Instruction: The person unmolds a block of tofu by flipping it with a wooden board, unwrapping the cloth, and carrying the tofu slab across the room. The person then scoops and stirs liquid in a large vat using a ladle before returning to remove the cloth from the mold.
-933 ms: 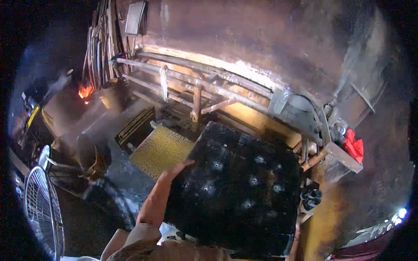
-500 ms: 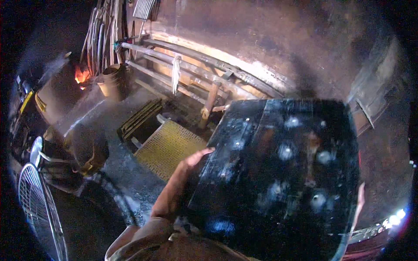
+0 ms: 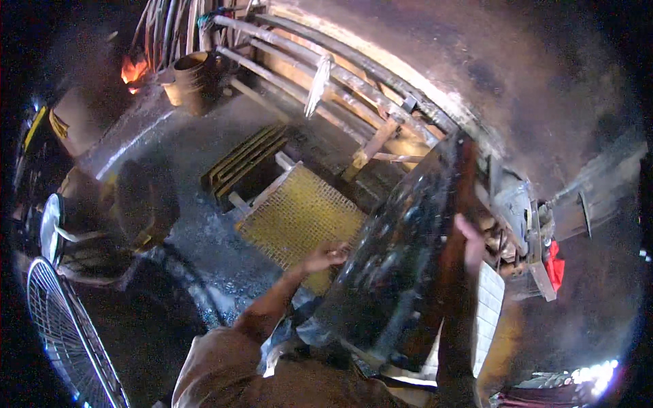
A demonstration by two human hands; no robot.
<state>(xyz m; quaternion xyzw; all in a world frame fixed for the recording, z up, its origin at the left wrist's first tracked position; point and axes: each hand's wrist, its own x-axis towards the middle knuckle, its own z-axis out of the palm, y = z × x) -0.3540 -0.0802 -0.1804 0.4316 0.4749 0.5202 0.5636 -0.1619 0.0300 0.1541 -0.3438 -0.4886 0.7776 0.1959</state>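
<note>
A large dark, glossy board stands steeply tilted in front of me, its marked face turned left and a reddish-brown edge along its right. My right hand grips that right side, fingers up and somewhat blurred. My left hand is by the board's left edge with its fingers stretched toward it; whether they touch is unclear. Beyond the left hand lies a yellow woven-top seat with pale wooden legs, on its side or low to the floor. The board's lower end is partly hidden by my arms and clothing.
A slatted wooden piece lies behind the woven seat. Pole railings run along the wall, with a pale cloth hanging. A bucket stands near a fire. A wire rack is at left; a red cloth hangs at right.
The board has turned from facing me to a steep slant, its face now toward the left. My right hand has come into fuller view; my left hand has moved slightly right and down.
</note>
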